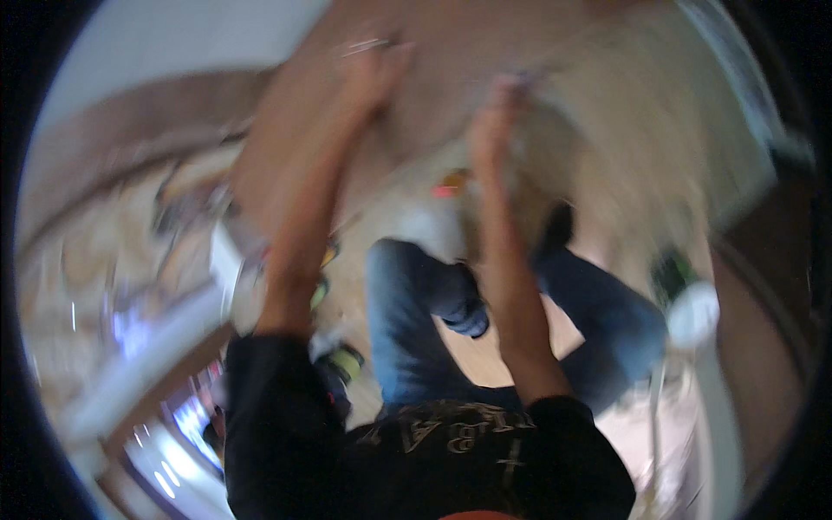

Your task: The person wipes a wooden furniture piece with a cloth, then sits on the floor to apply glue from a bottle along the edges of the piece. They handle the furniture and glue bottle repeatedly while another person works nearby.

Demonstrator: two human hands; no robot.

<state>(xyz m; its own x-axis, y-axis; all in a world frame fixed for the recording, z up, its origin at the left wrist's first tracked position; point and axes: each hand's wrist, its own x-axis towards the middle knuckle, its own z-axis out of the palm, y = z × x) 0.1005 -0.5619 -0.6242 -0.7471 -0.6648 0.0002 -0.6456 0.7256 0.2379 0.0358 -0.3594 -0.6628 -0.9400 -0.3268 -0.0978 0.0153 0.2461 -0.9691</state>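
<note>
Both my arms stretch forward to a brown surface [442, 52], blurred by motion. My left hand [378, 74] is closed, with a thin, shiny, metal-looking piece [364, 46] at its fingers; its kind is not clear. To its right, my right hand [494, 126] is also closed. A small dark, bluish thing [525, 78] shows at its fingertips, too smeared to name. The two hands are apart from each other. Below them, between my arms, lies a small red and orange item [451, 184] beside a whitish, see-through shape [433, 227].
My bent legs in blue jeans [407, 312] are beneath my arms. A pale panel or floor area [659, 121] spreads at the far right. A white round object [693, 314] stands by my right knee. Black and lime-green items [345, 364] lie at my left.
</note>
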